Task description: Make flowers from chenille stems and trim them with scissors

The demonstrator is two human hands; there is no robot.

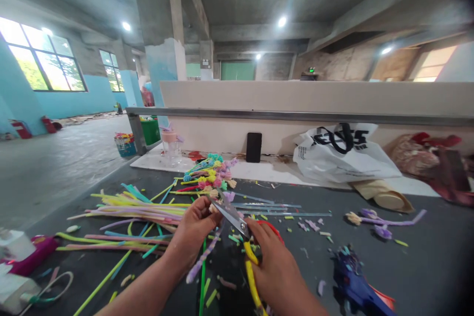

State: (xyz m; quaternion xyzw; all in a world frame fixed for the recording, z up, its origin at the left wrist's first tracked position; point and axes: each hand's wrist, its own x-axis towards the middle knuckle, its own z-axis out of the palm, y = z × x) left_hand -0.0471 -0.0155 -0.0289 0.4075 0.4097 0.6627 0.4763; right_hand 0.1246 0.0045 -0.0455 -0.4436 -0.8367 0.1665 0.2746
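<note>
Evidently the fine work sits between the two hands: the left hand (196,229) has thumb and fingertips pressed together on a pale fuzzy piece (214,209), and the right hand (272,259) is wrapped around the handles of the scissors (234,216). The pinch probably steadies the piece right beside the blades, which appear slightly parted; whether they touch it, I cannot tell. A lilac twisted stem (202,260) hangs at seven o'clock, its upper end hidden.

Outward, flower heads (211,177) are heaped at twelve, and long fuzzy stems (137,211) spread toward nine, likely kept within the left hand's reach. A purple flower stem (402,222) lies at three, a blue tool (357,284) at four.

For movement, dark tabletop (425,271) shows mostly from three to five, among scattered scraps. Stems crowd the left side; the white ledge (233,167) bounds twelve, bearing a phone (254,147) at one and a white bag (340,158) at two.
</note>
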